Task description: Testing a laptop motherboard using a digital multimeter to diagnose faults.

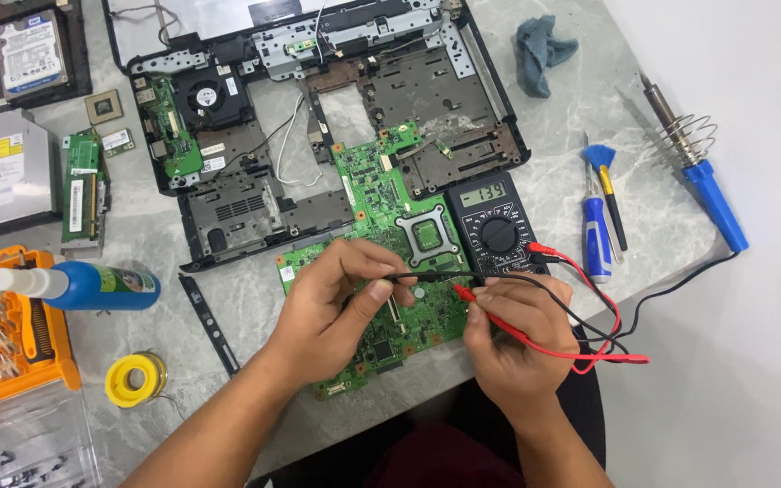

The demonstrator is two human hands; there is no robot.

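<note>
From the head camera: the green motherboard [381, 271] lies on the grey marble table [255, 298], its far end touching the stripped laptop chassis [318, 108]. The left hand [332, 303] has thumb and fingers pinched narrow on the black probe [399, 278], tip down near the board's middle. The right hand [512, 339] pinches the red probe [472, 294] just right of it — the two tips are close but apart. The black multimeter [497, 230] sits at the board's right edge, display lit. To do this well, I'd judge: hold both tips steady on their pads, keep them from bridging neighbouring pins, and keep the red and black leads [589, 325] slack. Right of the board, well apart, lies a blue soldering iron [702, 172].
</note>
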